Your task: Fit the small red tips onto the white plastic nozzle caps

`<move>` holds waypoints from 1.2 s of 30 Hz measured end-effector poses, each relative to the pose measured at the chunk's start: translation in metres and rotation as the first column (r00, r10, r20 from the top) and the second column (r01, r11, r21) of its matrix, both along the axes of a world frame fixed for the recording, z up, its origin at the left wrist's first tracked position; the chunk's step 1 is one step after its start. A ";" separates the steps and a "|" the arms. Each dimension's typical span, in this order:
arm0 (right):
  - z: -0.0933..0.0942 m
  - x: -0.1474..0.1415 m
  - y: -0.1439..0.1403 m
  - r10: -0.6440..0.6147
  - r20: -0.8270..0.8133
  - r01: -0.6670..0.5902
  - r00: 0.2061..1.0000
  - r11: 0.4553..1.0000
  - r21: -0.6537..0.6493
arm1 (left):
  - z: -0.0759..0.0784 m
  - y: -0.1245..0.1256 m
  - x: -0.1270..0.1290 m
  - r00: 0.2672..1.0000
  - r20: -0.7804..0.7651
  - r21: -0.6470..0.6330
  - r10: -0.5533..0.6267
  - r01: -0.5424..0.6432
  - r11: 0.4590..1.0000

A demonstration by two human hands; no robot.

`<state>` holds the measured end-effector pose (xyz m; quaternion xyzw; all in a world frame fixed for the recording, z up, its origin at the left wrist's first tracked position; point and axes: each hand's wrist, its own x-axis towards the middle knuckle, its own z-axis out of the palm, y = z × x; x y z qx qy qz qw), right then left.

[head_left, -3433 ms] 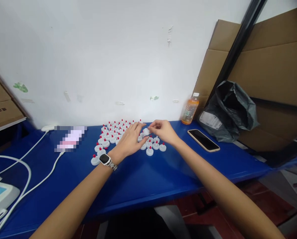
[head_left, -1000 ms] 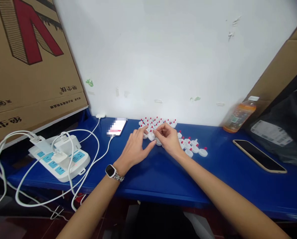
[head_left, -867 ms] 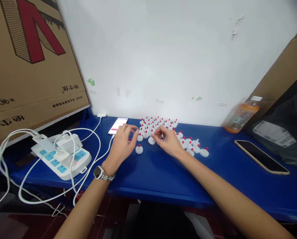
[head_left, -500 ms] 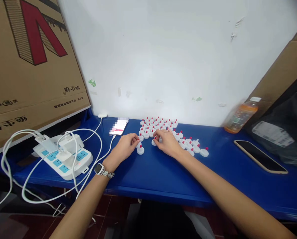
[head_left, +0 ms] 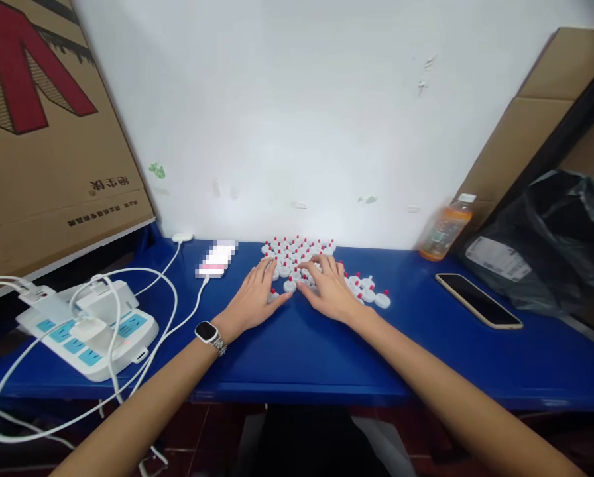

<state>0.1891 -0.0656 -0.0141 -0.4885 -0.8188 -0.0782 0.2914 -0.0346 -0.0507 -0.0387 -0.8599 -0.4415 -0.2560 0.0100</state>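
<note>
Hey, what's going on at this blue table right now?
A person has both hands spread flat, fingers open, over a cluster of small white caps with red tips on the blue table. The left hand wears a watch; the right hand lies beside it. Neither hand is pinching a cap.

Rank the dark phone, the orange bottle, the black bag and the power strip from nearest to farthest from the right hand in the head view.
From the right hand:
1. Orange bottle, to its right by the wall.
2. Dark phone, flat on the table, farther right.
3. Black bag, at the far right edge, and power strip, far left beyond the left hand: too close to call.
</note>
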 end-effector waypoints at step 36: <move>0.027 0.069 0.000 0.040 -0.814 -0.407 0.579 0.879 -0.247 | 0.041 0.000 0.094 0.943 0.163 0.074 -0.291 0.283 0.956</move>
